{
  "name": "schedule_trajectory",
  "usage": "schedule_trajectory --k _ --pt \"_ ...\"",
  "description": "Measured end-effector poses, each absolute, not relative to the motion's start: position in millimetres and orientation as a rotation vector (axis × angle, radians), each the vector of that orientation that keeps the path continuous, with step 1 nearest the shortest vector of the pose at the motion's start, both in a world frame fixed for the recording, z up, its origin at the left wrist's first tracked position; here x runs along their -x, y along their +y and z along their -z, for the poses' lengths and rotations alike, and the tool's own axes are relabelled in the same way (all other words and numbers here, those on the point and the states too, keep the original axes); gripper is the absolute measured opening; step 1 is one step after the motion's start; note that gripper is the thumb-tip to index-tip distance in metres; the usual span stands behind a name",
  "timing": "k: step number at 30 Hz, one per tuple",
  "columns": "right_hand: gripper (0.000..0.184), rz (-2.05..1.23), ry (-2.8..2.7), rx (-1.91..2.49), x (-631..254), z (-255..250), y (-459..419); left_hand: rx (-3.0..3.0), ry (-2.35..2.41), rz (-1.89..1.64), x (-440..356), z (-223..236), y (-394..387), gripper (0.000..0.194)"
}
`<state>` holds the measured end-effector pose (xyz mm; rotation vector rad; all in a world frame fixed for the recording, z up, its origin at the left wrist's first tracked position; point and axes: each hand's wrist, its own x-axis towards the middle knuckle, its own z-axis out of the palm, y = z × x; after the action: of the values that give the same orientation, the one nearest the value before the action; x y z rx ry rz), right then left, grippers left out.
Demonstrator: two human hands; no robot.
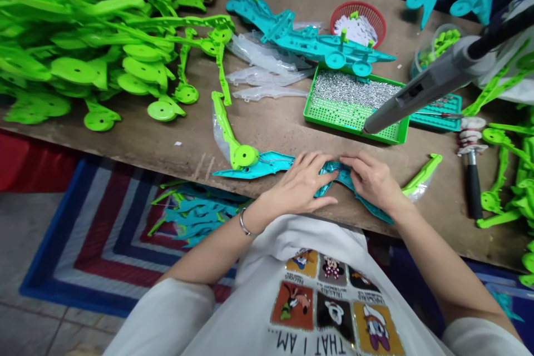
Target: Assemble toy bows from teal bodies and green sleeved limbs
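A teal plastic toy bow half (pixel 275 162) lies along the near edge of the table, with green limbs at its ends. My left hand (pixel 306 181) reaches across its middle, fingers over the far side and thumb on the near side, holding it down. Closed fingers of my right hand (pixel 371 178) pinch at the bow just to the right; what small thing may be in them is hidden. On the left end sits a green limb with a round wheel (pixel 245 156). Another green limb (pixel 423 175), with clear plastic beneath, shows past my right wrist.
Green limbs (pixel 75 67) are heaped at left. A teal frame (pixel 292 33) and clear pieces (pixel 271 75) lie behind. Screws fill part of a green tray (pixel 354 130), beneath a grey power screwdriver (pixel 421 86). A red basket (pixel 381 22) and a wrapped-head hammer (pixel 473 178) lie nearby.
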<state>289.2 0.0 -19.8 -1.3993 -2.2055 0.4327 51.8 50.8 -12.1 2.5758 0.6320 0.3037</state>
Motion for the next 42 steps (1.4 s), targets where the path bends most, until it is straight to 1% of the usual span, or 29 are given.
schedule_trajectory --k 2,3,8,14,17,19,23,26,29,33,42 --pt "0.036 -0.412 -2.24 1.427 -291 23 2 -2.578 0.636 -0.278 -49 14 48 0.071" --pt "0.035 -0.399 -2.265 1.45 -292 24 3 -2.584 0.653 -0.263 -47 15 46 0.074" --pt "0.031 -0.359 -2.416 1.502 -292 20 11 -2.583 0.723 -0.273 -46 23 39 0.078" --pt "0.031 -0.382 -2.421 1.493 -292 21 16 -2.572 0.708 -0.332 -45 31 43 0.089" --pt "0.034 -0.347 -2.373 1.485 -288 23 12 -2.56 0.703 -0.349 -44 32 44 0.088" --pt "0.032 -0.341 -2.233 1.508 -284 25 8 -2.553 0.708 -0.362 -43 33 43 0.087" --pt "0.027 -0.503 -1.912 1.602 -275 25 2 -2.556 0.703 -0.39 -42 35 42 0.084" --pt "0.026 -0.601 -1.833 1.627 -273 23 1 -2.558 0.691 -0.414 -42 37 41 0.082" --pt "0.022 -0.63 -1.823 1.63 -273 23 1 -2.544 0.692 -0.427 -42 38 41 0.082" --pt "0.016 -0.521 -1.876 1.625 -273 24 0 -2.539 0.691 -0.437 -42 38 41 0.084" --pt "0.015 -0.395 -1.951 1.587 -271 28 -4 -2.548 0.711 -0.392 -42 37 42 0.085"
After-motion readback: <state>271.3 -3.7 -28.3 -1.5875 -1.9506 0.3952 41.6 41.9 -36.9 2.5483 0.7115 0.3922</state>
